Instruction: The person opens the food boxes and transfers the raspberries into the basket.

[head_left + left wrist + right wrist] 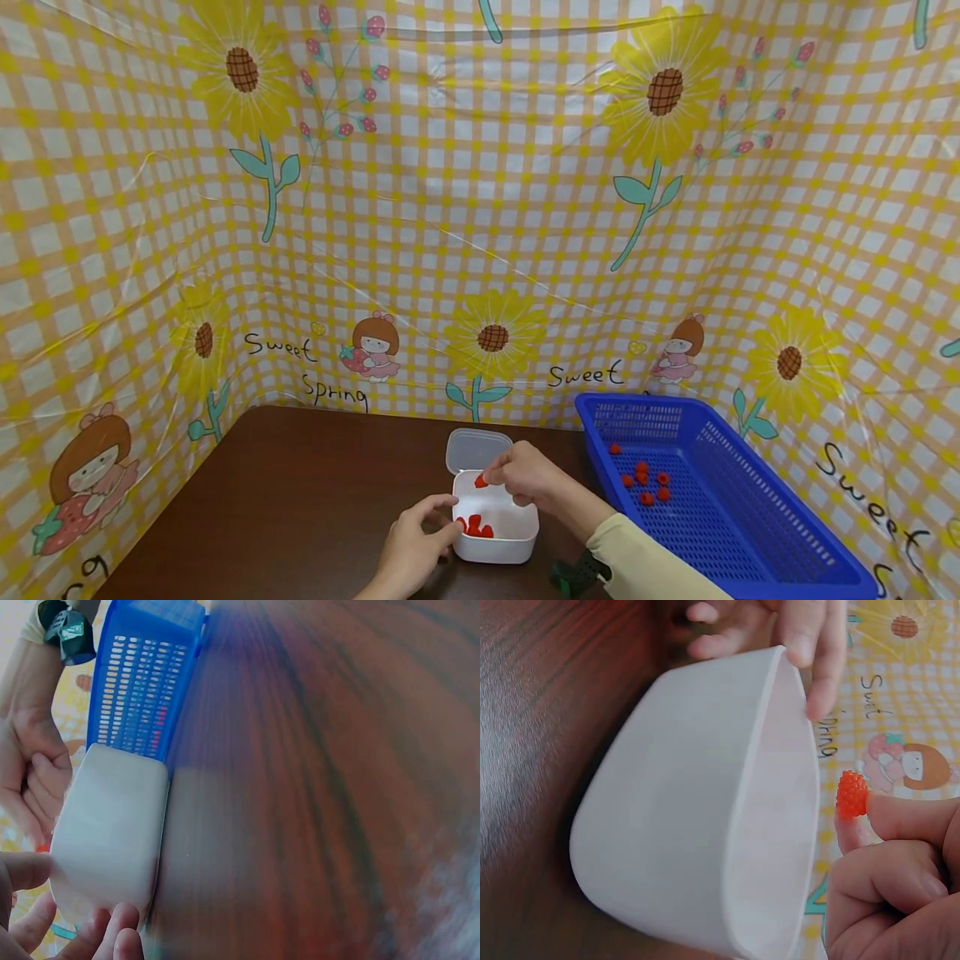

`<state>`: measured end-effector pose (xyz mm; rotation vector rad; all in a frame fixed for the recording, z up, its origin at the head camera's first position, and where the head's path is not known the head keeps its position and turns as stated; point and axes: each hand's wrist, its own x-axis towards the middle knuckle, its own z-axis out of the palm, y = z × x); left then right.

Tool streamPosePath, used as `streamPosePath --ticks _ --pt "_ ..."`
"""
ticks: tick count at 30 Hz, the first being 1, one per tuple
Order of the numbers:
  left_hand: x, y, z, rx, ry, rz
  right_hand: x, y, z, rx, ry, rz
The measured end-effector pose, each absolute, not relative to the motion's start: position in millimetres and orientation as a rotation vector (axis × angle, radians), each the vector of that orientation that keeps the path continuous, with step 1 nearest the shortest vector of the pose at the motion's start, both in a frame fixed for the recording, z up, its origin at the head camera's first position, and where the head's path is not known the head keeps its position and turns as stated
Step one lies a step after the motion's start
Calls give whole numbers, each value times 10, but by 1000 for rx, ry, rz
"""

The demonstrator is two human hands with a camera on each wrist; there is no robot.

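My right hand (531, 475) pinches a red raspberry (852, 793) between thumb and finger, above the far part of a white box (495, 548). The box stands on the table with its clear lid (471, 450) folded back. Several red raspberries (475, 527) lie inside at its near left. At the left side, my left hand (416, 537) holds the box, fingers at the rim and against the outer wall. In the left wrist view the box (112, 825) hides most of the right fingertips' work.
A blue slotted basket (750, 492) stands at the right with several raspberries (642, 477) toward its left side. The dark wooden table (315, 483) reaches back to a checked cloth (420, 250) hung around it. A dark green band (577, 575) is on the right wrist.
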<state>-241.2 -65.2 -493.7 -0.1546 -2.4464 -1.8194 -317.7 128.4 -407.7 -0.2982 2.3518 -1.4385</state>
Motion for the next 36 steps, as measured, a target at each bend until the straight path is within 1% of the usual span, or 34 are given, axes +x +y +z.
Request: streamPosePath --ticks 12,22,29,36 --pt "-2409 -649 -4906 -140 -2444 -1827 -3247 1571 -3824 -306 2404 -1478" --pt "-2412 -632 -4936 -101 -2437 -1856 -3374 2037 -3655 -361 2398 -1519" --pt "-2424 -634 -4938 -51 -2465 -1862 -3473 2335 -3547 -274 2440 -1543" --pt "-2406 -634 -4916 -77 -2449 -1869 -3541 2621 -3474 -228 2477 -1524"
